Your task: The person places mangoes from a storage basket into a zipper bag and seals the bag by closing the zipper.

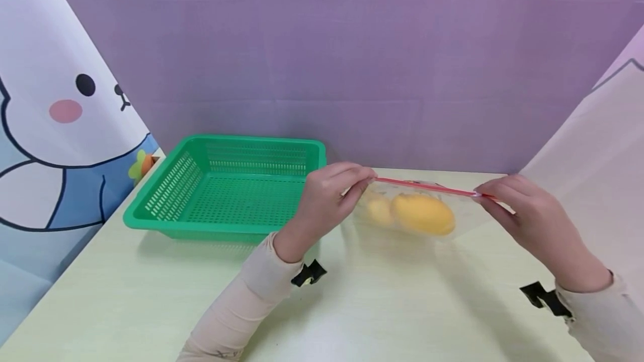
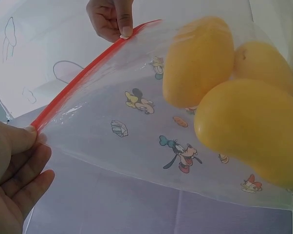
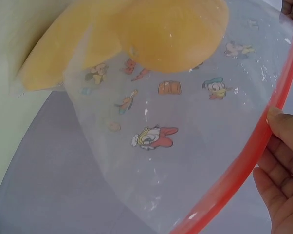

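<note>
A clear zip bag (image 2: 95, 139) with cartoon prints and a red zip strip (image 1: 427, 185) is stretched between both hands. Inside are three yellow mangoes (image 1: 422, 214), gathered towards the bag's bottom. My left hand (image 1: 329, 197) pinches the strip's left end between thumb and forefinger. At the other end, my right hand (image 1: 533, 222) pinches the strip beside a small white slider (image 1: 476, 194). The left wrist view shows the mangoes most clearly, one mango (image 2: 253, 131) in front of the other two. Whether the bag's bottom touches the table cannot be told.
A green plastic basket (image 1: 223, 228) with slotted walls stands on the pale table (image 1: 352, 306), left of the bag. A purple cloth backdrop (image 1: 322, 60) rises behind. Printed cloth (image 1: 45, 94) hangs on the left, and a pale sheet (image 1: 604, 172) on the right.
</note>
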A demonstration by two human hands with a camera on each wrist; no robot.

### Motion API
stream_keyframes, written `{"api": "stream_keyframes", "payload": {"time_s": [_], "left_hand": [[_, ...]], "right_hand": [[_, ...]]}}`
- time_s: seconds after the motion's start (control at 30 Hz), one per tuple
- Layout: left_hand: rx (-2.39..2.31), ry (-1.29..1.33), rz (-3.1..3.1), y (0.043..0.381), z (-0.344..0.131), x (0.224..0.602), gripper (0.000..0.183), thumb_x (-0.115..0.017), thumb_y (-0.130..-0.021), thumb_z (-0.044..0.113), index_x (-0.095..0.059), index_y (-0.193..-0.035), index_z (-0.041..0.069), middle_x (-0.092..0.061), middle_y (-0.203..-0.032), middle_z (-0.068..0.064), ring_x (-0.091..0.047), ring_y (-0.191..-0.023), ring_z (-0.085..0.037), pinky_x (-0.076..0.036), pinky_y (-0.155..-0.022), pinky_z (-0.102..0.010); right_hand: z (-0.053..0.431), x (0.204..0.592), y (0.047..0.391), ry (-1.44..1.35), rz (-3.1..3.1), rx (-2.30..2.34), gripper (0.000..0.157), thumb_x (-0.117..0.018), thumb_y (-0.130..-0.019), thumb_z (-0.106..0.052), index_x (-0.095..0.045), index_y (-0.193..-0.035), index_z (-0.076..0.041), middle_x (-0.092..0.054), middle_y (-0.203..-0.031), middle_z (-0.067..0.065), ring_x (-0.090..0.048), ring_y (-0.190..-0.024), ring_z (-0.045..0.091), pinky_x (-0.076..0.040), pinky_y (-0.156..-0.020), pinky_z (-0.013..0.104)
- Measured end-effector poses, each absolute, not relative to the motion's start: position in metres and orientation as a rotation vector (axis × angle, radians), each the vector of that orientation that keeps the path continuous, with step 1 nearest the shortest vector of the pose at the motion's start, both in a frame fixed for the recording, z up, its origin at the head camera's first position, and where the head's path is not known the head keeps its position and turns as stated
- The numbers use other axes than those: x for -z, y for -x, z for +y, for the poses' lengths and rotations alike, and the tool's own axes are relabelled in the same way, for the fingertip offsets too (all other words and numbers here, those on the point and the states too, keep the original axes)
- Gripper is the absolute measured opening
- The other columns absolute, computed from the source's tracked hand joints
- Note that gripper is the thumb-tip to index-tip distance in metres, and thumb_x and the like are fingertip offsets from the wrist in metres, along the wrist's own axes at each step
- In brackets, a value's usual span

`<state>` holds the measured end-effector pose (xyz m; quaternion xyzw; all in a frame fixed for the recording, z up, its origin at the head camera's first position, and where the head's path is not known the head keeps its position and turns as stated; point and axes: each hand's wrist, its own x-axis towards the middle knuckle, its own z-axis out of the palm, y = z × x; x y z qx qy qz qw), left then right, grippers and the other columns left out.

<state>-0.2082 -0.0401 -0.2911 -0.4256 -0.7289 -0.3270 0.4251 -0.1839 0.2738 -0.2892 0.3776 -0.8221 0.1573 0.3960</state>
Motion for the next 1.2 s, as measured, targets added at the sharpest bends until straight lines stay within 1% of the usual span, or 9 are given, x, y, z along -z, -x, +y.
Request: {"api": "stream_keyframes", "payload": {"time_s": [0.23,0.5,0.87,1.2], "left_hand": [[0.815,1.067,-1.812,0.21,-0.04,0.287,0.009,-0.072,-0.08,0.002,-0.074,-0.089,0.003,-0.072,-0.083,-0.006,-0.068,-0.077,-0.016,-0.052,-0.072,-0.019],[0.8,1.071,-1.805,0.212,-0.04,0.283,0.008,-0.072,-0.081,0.003,-0.074,-0.089,0.003,-0.072,-0.084,-0.006,-0.068,-0.077,-0.016,-0.052,-0.072,-0.019],[0.794,1.07,-1.8,0.214,-0.039,0.279,0.008,-0.071,-0.08,0.002,-0.074,-0.089,0.002,-0.072,-0.084,-0.006,-0.068,-0.078,-0.016,-0.053,-0.074,-0.019],[0.799,1.073,-1.81,0.211,-0.038,0.289,0.008,-0.072,-0.079,0.002,-0.073,-0.087,0.003,-0.072,-0.083,-0.006,-0.068,-0.077,-0.016,-0.053,-0.074,-0.02]], "right_hand": [[0.278,0.286,0.187,-0.966,-2.063,-0.395,0.051,-0.043,-0.098,-0.044,-0.07,-0.082,-0.003,-0.065,-0.077,0.001,-0.052,-0.076,0.009,-0.036,-0.077,0.008],[0.283,0.283,0.189,-0.957,-2.048,-0.363,0.052,-0.043,-0.098,-0.044,-0.07,-0.081,-0.003,-0.064,-0.076,0.0,-0.052,-0.072,0.01,-0.037,-0.073,0.009],[0.289,0.277,0.195,-0.992,-2.029,-0.348,0.052,-0.042,-0.099,-0.042,-0.07,-0.081,-0.002,-0.064,-0.077,0.001,-0.052,-0.074,0.01,-0.035,-0.077,0.009],[0.297,0.28,0.196,-1.06,-2.036,-0.349,0.05,-0.041,-0.099,-0.043,-0.069,-0.081,-0.006,-0.062,-0.075,-0.004,-0.051,-0.075,0.004,-0.039,-0.072,0.009]]}}
